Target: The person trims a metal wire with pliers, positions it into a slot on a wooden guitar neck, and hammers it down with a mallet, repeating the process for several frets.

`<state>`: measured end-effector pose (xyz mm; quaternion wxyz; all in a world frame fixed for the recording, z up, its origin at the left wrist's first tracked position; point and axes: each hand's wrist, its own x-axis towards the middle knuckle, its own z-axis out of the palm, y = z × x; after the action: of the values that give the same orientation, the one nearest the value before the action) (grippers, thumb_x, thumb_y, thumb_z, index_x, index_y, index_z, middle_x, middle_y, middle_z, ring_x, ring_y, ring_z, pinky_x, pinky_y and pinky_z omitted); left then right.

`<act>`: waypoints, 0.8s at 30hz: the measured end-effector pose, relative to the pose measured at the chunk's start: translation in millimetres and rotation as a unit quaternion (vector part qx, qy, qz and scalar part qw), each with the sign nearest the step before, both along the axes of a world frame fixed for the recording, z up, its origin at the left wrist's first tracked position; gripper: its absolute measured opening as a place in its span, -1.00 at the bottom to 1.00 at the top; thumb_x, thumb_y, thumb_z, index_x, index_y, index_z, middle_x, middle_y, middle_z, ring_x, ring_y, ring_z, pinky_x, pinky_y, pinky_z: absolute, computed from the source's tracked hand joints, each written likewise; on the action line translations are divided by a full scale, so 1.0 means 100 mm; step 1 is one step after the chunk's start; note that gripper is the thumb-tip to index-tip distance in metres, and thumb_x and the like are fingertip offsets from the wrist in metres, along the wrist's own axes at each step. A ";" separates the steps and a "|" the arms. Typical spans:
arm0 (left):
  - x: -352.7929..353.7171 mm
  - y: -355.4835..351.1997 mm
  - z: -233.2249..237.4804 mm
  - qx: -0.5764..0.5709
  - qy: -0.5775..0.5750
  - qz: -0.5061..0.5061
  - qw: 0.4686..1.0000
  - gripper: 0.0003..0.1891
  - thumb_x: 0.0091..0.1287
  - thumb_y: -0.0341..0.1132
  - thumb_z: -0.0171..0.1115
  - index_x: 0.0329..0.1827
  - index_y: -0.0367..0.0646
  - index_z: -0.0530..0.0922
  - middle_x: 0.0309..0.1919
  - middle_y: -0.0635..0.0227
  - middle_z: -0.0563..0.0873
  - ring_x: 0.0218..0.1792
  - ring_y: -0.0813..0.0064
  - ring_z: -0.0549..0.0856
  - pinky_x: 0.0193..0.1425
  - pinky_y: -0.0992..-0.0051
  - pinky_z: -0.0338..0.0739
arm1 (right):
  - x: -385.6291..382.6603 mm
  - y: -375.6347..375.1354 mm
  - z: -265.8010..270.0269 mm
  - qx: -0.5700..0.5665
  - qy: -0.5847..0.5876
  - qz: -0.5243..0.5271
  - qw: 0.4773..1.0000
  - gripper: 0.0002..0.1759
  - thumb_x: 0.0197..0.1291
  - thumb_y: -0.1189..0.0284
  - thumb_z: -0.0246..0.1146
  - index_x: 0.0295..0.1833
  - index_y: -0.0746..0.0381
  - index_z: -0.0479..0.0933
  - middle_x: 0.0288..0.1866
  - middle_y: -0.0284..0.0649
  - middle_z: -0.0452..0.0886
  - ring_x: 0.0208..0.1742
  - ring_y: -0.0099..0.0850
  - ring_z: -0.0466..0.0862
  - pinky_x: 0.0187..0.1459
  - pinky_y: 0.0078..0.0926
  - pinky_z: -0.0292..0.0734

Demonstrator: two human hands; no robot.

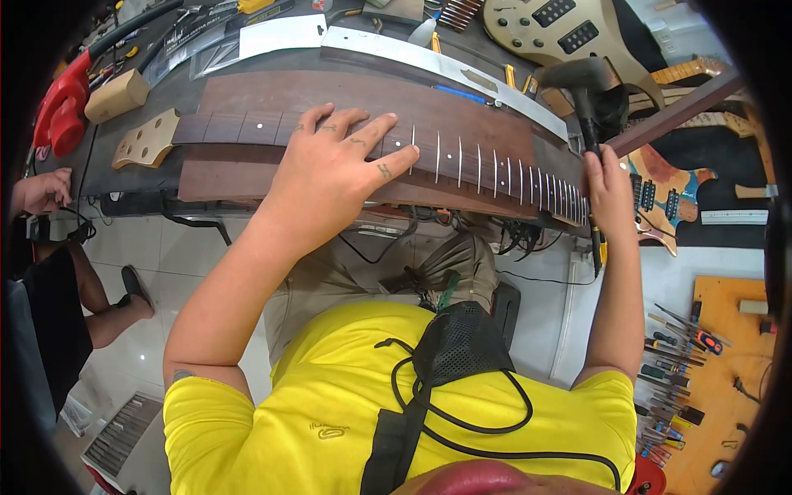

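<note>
A bass-style guitar neck lies across the bench, its pale headstock at the left. Silver frets cross the fingerboard from the middle to the right end; the part left of my hand shows bare slots. My left hand rests palm down on the fingerboard, fingers spread, with thumb and index finger beside the leftmost fret. My right hand is wrapped round the handle of a dark-headed hammer, held upright by the neck's right end. Under the neck is a flat reddish-brown board.
Behind the board lie a long metal straightedge and a blue pen. Guitar bodies fill the far right. A red clamp-like tool and wooden block stand left, near another person's hand. Tools hang on an orange board.
</note>
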<state>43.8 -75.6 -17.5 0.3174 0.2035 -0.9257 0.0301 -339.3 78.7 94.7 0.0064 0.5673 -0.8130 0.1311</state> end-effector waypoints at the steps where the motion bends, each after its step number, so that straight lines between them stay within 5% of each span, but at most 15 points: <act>1: -0.01 0.00 0.00 0.003 0.003 0.000 1.000 -0.53 0.31 -0.40 0.38 0.27 0.23 0.80 0.37 0.23 0.79 0.33 0.10 0.73 0.51 -0.10 0.51 | 0.28 0.05 -0.05 -0.043 -0.239 0.007 0.970 -0.72 0.73 0.39 0.15 0.33 0.33 0.50 -0.39 -0.31 0.60 -0.37 -0.52 0.71 -0.29 -0.44 0.59; 5: 0.01 0.00 0.00 0.004 0.007 -0.003 1.000 -0.54 0.32 -0.39 0.36 0.27 0.23 0.80 0.37 0.21 0.79 0.33 0.10 0.73 0.51 -0.10 0.52 | 0.92 0.13 0.08 -0.044 -0.385 0.017 0.922 -0.61 0.65 0.54 0.18 0.48 0.31 0.43 -0.35 -0.34 0.59 -0.39 -0.59 0.69 -0.30 -0.53 0.59; 8: 0.01 -0.01 -0.01 0.001 0.010 -0.004 1.000 -0.54 0.31 -0.38 0.36 0.28 0.22 0.80 0.38 0.20 0.78 0.33 0.09 0.73 0.51 -0.10 0.52 | 1.24 0.08 0.22 0.092 -0.224 0.045 0.969 -0.45 0.59 0.59 0.22 0.62 0.28 0.38 -0.24 -0.18 0.72 -0.31 -0.37 0.78 -0.12 -0.47 0.66; 11: 0.01 -0.01 -0.01 0.001 0.007 -0.005 1.000 -0.54 0.31 -0.37 0.36 0.29 0.22 0.79 0.38 0.21 0.78 0.33 0.09 0.73 0.50 -0.10 0.51 | 1.38 -0.01 0.14 -0.001 -0.123 0.219 0.968 -0.16 0.50 0.65 0.23 0.82 0.01 0.25 0.14 0.24 0.77 -0.06 0.34 0.69 0.04 -0.36 0.66; 22: 0.02 0.00 0.01 0.009 0.001 -0.004 1.000 -0.55 0.34 -0.34 0.33 0.29 0.23 0.79 0.37 0.24 0.77 0.33 0.10 0.73 0.52 -0.09 0.49 | 1.52 -0.10 0.10 0.076 -0.168 0.205 0.961 -0.19 0.52 0.63 0.25 0.81 -0.02 0.30 0.43 0.20 0.69 0.37 0.25 0.69 0.30 -0.42 0.58; 24: 0.02 0.00 0.01 0.011 0.002 -0.003 1.000 -0.57 0.34 -0.33 0.33 0.27 0.23 0.80 0.37 0.24 0.77 0.33 0.10 0.73 0.52 -0.09 0.49 | 1.56 -0.10 0.22 0.099 -0.244 0.122 0.957 -0.19 0.53 0.64 0.23 0.82 0.03 0.27 0.48 0.19 0.67 0.44 0.25 0.65 0.41 -0.36 0.56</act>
<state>45.4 -75.3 -16.8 0.3170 0.2039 -0.9261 0.0184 -183.2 69.2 116.5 -0.2644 0.6105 -0.7235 0.1844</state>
